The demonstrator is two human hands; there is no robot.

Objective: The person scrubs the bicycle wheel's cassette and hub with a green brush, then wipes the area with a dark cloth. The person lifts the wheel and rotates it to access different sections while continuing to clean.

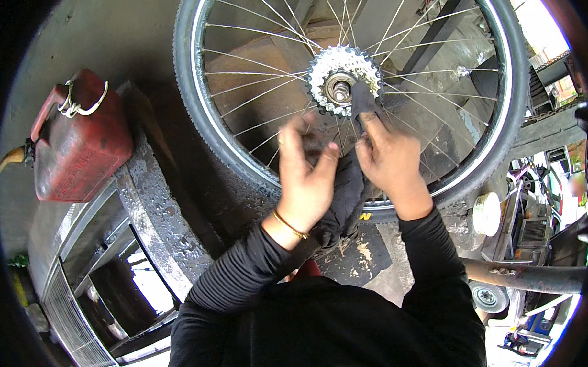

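A bicycle wheel with a black tyre and thin spokes stands before me, its silver sprocket cassette facing up. My right hand is closed on a dark cloth, and its index finger presses the cloth against the lower right edge of the sprockets. My left hand is beside it, below the hub, thumb and fingers apart with nothing held; its fingertips are smeared by motion. Dark fabric lies between my wrists; I cannot tell whether it is part of the same cloth.
A red jerrycan with a pale cord on its handle stands at the left on a dark, wet-looking ledge. A white tub is right of the wheel. A rusty pipe crosses the right side, with vehicle parts beyond.
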